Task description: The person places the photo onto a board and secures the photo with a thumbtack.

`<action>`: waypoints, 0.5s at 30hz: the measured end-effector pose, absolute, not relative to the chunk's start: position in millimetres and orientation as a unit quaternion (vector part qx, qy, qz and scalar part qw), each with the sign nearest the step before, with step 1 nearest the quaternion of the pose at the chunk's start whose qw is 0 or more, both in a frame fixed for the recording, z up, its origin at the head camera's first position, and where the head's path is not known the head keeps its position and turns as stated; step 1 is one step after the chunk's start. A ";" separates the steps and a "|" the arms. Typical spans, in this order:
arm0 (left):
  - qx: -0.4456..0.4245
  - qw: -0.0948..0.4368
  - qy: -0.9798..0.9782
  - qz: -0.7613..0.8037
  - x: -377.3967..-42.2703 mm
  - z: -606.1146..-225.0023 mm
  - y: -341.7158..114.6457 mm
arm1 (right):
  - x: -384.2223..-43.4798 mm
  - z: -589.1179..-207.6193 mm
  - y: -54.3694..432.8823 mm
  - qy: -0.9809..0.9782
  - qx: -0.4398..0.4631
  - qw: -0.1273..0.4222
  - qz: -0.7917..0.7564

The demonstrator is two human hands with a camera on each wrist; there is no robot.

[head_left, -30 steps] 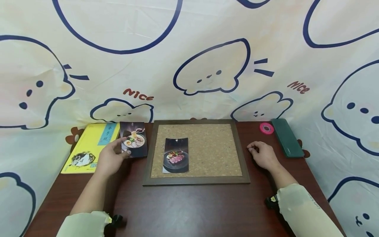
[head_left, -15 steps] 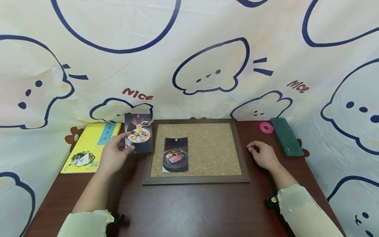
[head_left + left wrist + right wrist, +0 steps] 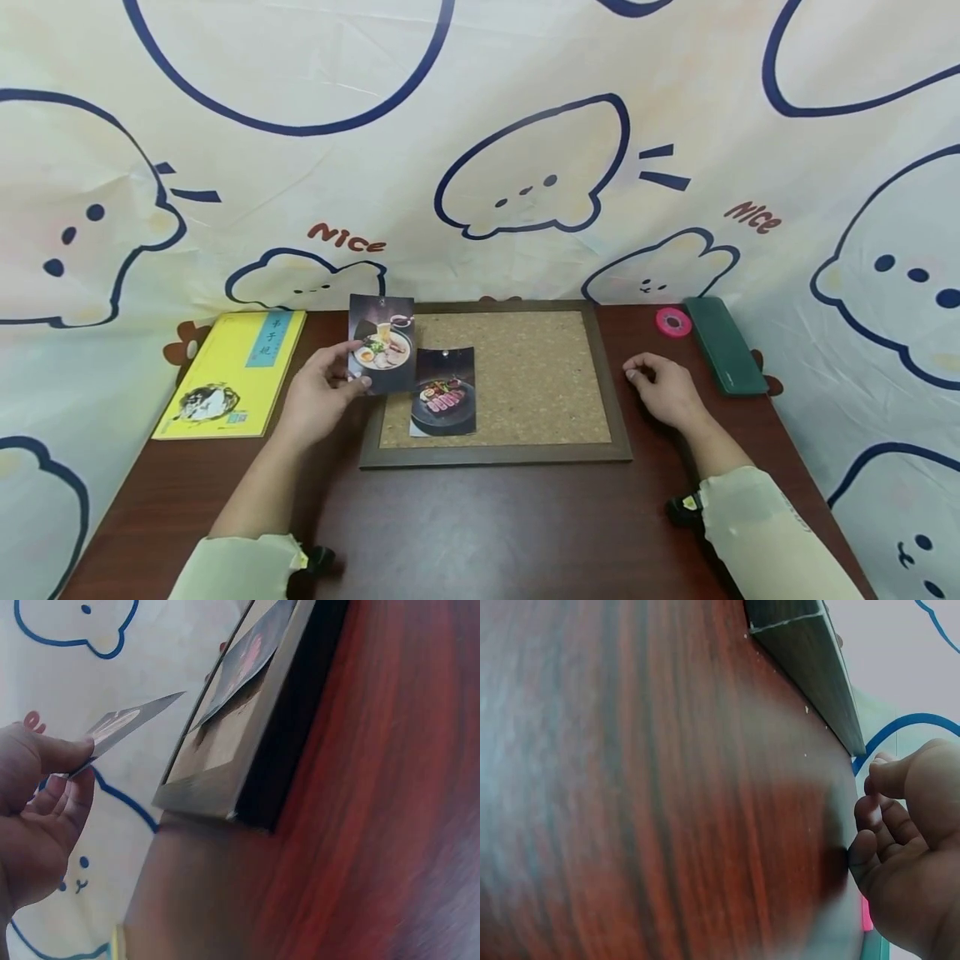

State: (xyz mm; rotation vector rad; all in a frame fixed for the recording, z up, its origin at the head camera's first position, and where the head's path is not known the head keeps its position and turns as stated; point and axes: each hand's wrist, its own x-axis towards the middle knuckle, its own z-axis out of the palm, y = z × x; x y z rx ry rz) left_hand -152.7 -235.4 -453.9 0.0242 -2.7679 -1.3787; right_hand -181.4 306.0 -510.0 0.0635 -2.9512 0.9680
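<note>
My left hand [image 3: 318, 396] pinches the left edge of a dark photo card with a noodle bowl [image 3: 381, 343], thumb in front and fingers behind. In the left wrist view this noodle photo [image 3: 124, 726] appears nearly edge-on, raised off the board. It overlaps the upper left of a framed cork board [image 3: 540, 375] in the head view. A second photo, of sliced meat on a dark plate [image 3: 443, 396], lies on the cork with a small pin at its top. To the right of the frame, my right hand [image 3: 663, 390] rests on the table, fingers loosely curled and holding nothing visible.
A yellow book [image 3: 225, 375] lies on the left of the brown table [image 3: 480, 533]. At the back right are a round pink object [image 3: 673, 322] and a dark green case [image 3: 725, 346]. A cartoon-printed cloth [image 3: 420, 167] hangs behind and around the table.
My left hand has lifted the noodle photo from beside the book and carried it right, over the board's left side. The right hand has stayed in place.
</note>
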 end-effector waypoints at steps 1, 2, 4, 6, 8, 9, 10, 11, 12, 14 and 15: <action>0.003 0.025 -0.893 -0.450 -152.1 -455.7 -233.1 | -181.7 -509.8 305.1 -0.950 0.021 0.017 0.312; 0.000 0.025 -0.891 -0.453 -151.5 -457.3 -230.7 | -181.8 -509.3 304.0 -0.949 0.021 0.016 0.313; -0.008 0.023 -0.889 -0.457 -150.1 -460.2 -225.3 | -181.8 -508.7 302.6 -0.949 0.023 0.013 0.314; -0.013 0.019 -0.887 -0.460 -148.8 -462.5 -219.3 | -181.5 -508.4 301.2 -0.949 0.024 0.011 0.313; -0.015 0.012 -0.885 -0.465 -147.3 -463.9 -213.1 | -181.2 -507.7 299.7 -0.949 0.022 0.010 0.313; -0.015 0.008 -0.883 -0.468 -146.7 -464.7 -209.9 | -181.4 -507.6 299.0 -0.949 0.022 0.010 0.313; -0.017 0.004 -0.882 -0.471 -146.0 -465.4 -207.0 | -181.5 -507.3 298.1 -0.949 0.022 0.010 0.314; -0.017 0.000 -0.880 -0.474 -145.6 -466.3 -203.9 | -181.8 -506.9 297.0 -0.949 0.021 0.011 0.315; -0.019 -0.003 -0.880 -0.475 -145.2 -467.3 -201.0 | -182.2 -506.5 295.6 -0.948 0.021 0.011 0.316; -0.023 -0.009 -0.877 -0.481 -144.6 -469.4 -195.7 | -182.8 -505.7 292.7 -0.947 0.023 0.013 0.319; -0.024 -0.012 -0.875 -0.483 -144.2 -470.3 -193.1 | -183.2 -505.2 291.1 -0.947 0.024 0.014 0.321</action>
